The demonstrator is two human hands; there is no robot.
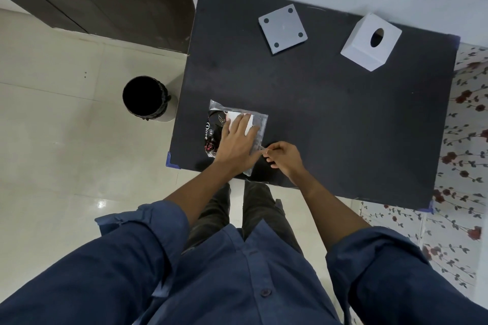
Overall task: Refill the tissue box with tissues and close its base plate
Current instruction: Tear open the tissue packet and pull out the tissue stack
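tissue pack [239, 124], clear plastic w/ black printed part on its left side, lies flat on the black table [330, 118] near the front-left corner. left hand [237, 142] lies palm down on top of it, fingers spread a bit and pressing flat on the white tissues, not curled round anything. right hand [284, 155] sits just beside the pack's near-right edge, thumb and forefinger pinched together on the plastic edge/flap, other fingers curled under.

tissue box [371, 42], white cube w/ oval slot facing up, stands tilted at the far-right of the table, well apart from the pack. base plate [283, 28], grey square w/ four dark round pads at the corners, lies flat to the left of the box, apart from it, near the table's far edge.

blue tape on the table corners. black bin [146, 98] on the tiled floor just left of the table. floral cloth [464, 124] shows along the table's right side. person wears a dark blue shirt, sleeves rolled up.
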